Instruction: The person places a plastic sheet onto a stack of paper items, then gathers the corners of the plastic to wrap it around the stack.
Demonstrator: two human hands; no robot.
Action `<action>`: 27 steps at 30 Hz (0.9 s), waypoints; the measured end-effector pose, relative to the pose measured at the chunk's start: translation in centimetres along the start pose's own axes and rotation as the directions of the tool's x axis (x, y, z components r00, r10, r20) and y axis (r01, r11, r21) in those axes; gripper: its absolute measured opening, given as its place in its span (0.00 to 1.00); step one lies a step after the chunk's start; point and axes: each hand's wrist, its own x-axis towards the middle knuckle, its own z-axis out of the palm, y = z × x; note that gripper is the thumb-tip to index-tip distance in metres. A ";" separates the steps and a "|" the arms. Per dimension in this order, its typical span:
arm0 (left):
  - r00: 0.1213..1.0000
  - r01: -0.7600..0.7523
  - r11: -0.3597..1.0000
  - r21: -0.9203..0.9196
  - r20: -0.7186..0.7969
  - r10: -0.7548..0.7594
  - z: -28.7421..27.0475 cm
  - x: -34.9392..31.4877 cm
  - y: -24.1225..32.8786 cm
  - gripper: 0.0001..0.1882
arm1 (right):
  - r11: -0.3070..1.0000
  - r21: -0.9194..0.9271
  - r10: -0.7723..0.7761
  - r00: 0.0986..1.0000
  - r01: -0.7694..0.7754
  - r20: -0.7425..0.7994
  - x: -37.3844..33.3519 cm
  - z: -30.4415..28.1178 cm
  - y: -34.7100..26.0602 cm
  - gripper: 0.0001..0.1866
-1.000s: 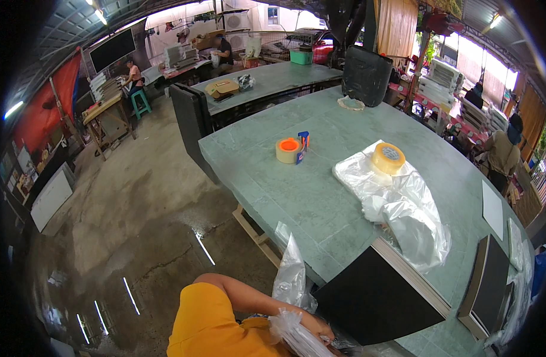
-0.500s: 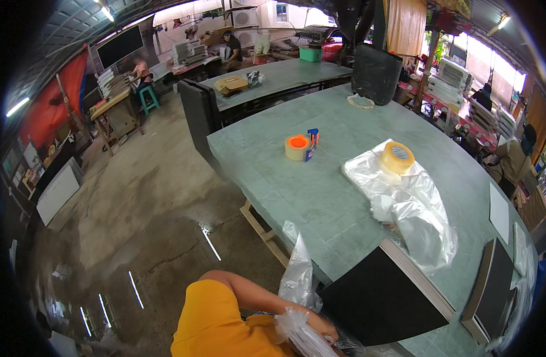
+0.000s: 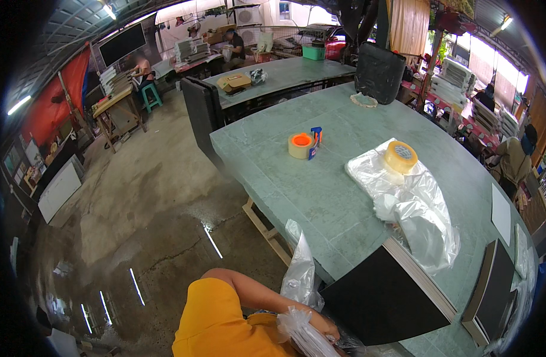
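Observation:
My left arm, in a yellow sleeve, reaches across the lower edge. My left hand (image 3: 326,329) is closed at the near edge of a stack of black-topped boards (image 3: 383,300), gripping clear plastic film (image 3: 348,341); its fingers are partly hidden. A bundle of clear plastic bags (image 3: 305,330) lies against my forearm. Another piece of clear plastic (image 3: 299,271) sticks up beside the table edge. The boards rest on the near part of a green-grey table (image 3: 285,184). My right hand is out of sight.
On the table are a tape roll with a blue dispenser (image 3: 301,146), a pile of clear plastic bags (image 3: 418,208) with a yellowish tape roll (image 3: 401,156) on top, and another black board stack (image 3: 490,291). Black padded chair backs (image 3: 377,72) border it. Other people work farther off.
The whole view has shifted slightly, moving the scene a little to the right. My left hand and the boards stay nearly in place.

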 end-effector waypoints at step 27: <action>0.770 -0.148 0.974 0.171 -0.598 0.222 -10.1 1.0 16.8 0.26 | 0.575 -0.233 -0.805 0.593 0.784 0.010 10.7 -5.1 -2.8 0.17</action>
